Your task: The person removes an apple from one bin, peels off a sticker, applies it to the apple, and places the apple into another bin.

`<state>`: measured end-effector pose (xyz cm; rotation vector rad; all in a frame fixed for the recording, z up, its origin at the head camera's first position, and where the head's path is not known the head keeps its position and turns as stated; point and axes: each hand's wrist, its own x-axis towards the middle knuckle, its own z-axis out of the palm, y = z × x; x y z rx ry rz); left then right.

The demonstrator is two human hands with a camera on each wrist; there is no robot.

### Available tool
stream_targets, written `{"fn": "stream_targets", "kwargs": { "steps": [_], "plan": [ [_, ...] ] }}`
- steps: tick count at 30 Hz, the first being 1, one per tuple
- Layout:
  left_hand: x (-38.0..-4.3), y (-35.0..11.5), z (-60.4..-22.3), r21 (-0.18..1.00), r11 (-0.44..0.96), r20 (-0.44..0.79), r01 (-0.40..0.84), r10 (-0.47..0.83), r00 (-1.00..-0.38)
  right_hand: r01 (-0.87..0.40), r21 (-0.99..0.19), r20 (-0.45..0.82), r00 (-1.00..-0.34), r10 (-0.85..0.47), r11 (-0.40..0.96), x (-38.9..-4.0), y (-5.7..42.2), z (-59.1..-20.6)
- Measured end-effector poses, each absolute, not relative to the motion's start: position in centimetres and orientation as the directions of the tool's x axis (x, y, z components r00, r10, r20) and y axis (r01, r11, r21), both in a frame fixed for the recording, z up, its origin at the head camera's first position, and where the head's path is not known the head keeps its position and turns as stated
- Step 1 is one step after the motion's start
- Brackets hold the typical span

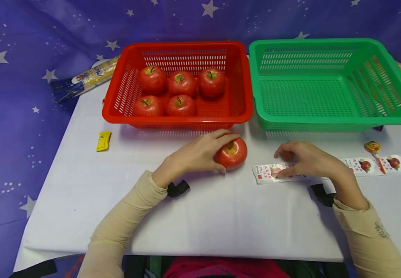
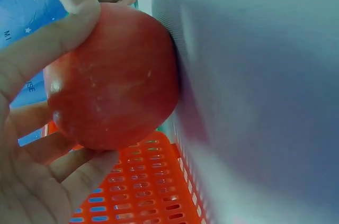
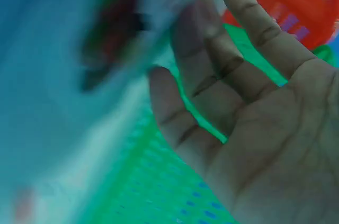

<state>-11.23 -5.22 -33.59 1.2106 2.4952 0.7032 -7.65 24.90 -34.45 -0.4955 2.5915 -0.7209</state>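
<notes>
One apple (image 1: 234, 156) sits on the desk (image 1: 221, 216), gripped by the left hand (image 1: 203, 151); the right hand (image 1: 308, 160), fingers loosely bent, is over a sticker strip (image 1: 356, 166).

From the head, well above, we look forward and down over the surface (image 1: 235, 216), left grip (image 1: 203, 151) and right grip (image 1: 309, 159). At the left wrist we sit close, sideways, facing the apple (image 2: 114, 78). At the right wrist we look closely along that grip. Our head and left wrist views share the apple and red basket (image 1: 179, 120); head and right wrist, the green basket (image 1: 335, 119).
</notes>
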Motion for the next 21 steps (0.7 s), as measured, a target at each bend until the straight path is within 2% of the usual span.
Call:
{"fn": "stream_targets", "kwargs": {
  "steps": [6, 9, 12, 16, 19, 21],
  "plan": [
    [-11.0, -5.2, -33.4, 0.535, 0.514, -0.065, 0.67, 0.816, -0.574, -0.085, -0.661, -0.385, -0.814, -0.434, 0.746, -7.9, 25.4, -35.3],
    [-11.0, -5.0, -33.1, 0.541, 0.489, -0.061, 0.684, 0.834, -0.548, -0.058, -0.691, -0.398, -0.801, -0.447, 0.72, -8.0, 25.5, -34.8],
    [-11.1, -4.3, -32.4, 0.526, 0.495, -0.067, 0.691, 0.834, -0.547, -0.101, -0.731, -0.347, -0.797, -0.495, 0.675, -8.3, 25.5, -33.7],
    [-11.2, -1.4, -31.5, 0.52, 0.476, -0.031, 0.71, 0.84, -0.541, -0.274, -0.771, -0.192, -0.761, -0.62, 0.575, -8.9, 25.1, -31.6],
    [-11.1, 1.2, -31.2, 0.57, 0.437, 0.0, 0.696, 0.847, -0.532, -0.365, -0.789, -0.079, -0.737, -0.672, 0.494, -9.0, 24.6, -30.5],
    [-11.1, 2.4, -31.3, 0.626, 0.422, -0.012, 0.656, 0.846, -0.533, -0.377, -0.808, -0.005, -0.764, -0.645, 0.453, -8.7, 24.3, -30.3]
  ]
}}
